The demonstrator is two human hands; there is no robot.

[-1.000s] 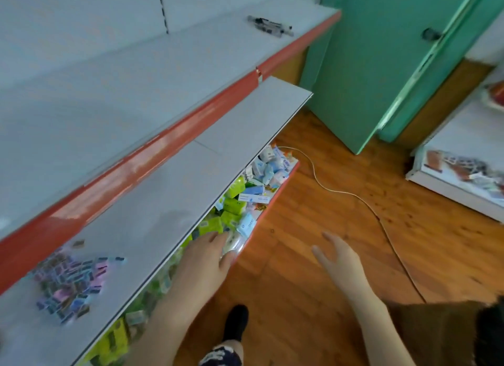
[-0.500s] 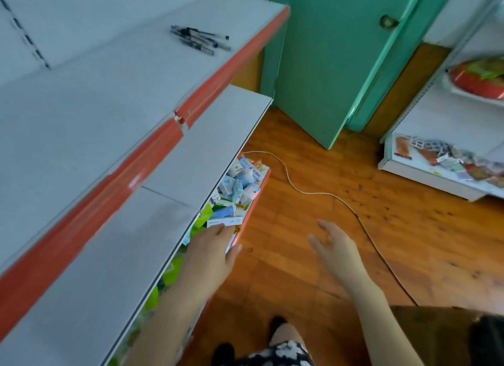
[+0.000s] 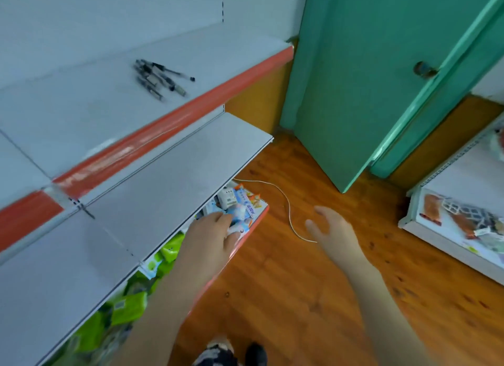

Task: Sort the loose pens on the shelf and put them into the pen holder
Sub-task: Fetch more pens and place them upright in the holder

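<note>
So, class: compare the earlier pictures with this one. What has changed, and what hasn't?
The view swung right along the shelving, bringing the loose pens nearer. The left hand stays low over the bottom shelf's packets; the right hand still hovers open. Nothing was grasped.

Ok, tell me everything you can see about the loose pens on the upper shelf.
The loose pens lie in a small untidy cluster on the grey upper shelf, behind its red front edge. They look dark and slim, some with pale or clear sections, probably plastic. Their ends sit close together at the upper left and they fan out toward the lower right, a few overlapping. The picture is too blurred for an exact count. Neither of the hands touches them, and no pen holder is visible.
</note>
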